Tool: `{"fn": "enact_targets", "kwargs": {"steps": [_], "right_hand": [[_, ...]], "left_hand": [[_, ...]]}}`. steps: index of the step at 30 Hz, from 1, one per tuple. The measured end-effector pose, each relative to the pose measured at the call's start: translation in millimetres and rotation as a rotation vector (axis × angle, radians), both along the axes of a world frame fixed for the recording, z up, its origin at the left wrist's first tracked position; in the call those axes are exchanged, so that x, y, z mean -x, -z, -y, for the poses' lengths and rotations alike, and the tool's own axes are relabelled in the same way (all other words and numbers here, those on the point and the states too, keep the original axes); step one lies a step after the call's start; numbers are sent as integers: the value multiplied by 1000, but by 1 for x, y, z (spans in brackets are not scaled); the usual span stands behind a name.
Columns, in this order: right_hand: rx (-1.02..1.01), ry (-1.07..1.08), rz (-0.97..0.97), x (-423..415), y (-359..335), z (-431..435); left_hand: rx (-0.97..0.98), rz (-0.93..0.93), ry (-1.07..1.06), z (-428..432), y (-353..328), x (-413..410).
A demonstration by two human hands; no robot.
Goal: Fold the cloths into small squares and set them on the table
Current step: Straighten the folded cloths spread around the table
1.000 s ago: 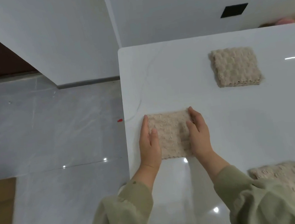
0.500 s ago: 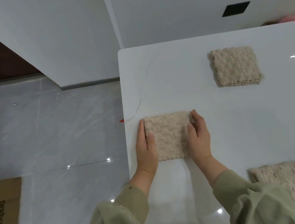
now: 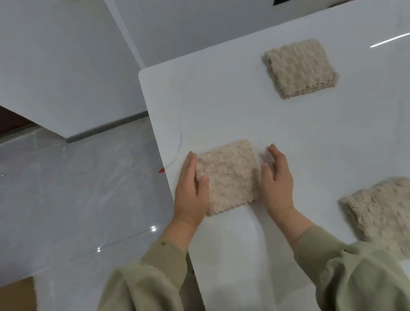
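Beige cloth [image 3: 229, 178] lies folded square at table [image 3: 218, 102] left edge. Left hand [image 3: 192, 190] rests flat on it; right hand [image 3: 277, 183] beside, fingers straight, holding nothing. Far cloth [image 3: 301, 67] and near-right cloth [image 3: 390, 218] already folded.

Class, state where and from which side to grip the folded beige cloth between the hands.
Probably the near scalloped edge of the folded beige cloth, from the person's side: it lies flat on the white table, and loose layers end there.
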State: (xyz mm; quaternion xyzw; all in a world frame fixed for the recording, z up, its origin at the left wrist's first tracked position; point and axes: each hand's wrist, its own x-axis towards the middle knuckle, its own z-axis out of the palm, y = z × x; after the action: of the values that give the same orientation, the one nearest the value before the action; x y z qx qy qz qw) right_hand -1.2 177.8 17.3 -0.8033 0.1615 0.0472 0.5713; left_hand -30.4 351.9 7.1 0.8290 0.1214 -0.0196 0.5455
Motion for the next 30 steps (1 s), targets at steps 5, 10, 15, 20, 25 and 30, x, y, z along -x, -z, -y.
{"fn": "enact_targets", "kwargs": {"steps": [5,10,15,20,25,30], "right_hand": [[470,-38,76,24,6,-5],[776,104,-44,56,3,-41],[796,284,-201,84,-1,-88],[885,350,-338,103,-3,-108],[822,485,-384,109,2,-108],[681,642,-326,90,16,-115]], "left_hand": [[-651,269,599,-40,7,-35],[-1042,263,1052,-67,-6,-61],[-1134,401,1292,-95,-27,-72],[-1126,489,1372,-95,-42,-90],[-1025,501,1517,-70,-33,-114],[-784,353,1516,-57,-24,-147]]}}
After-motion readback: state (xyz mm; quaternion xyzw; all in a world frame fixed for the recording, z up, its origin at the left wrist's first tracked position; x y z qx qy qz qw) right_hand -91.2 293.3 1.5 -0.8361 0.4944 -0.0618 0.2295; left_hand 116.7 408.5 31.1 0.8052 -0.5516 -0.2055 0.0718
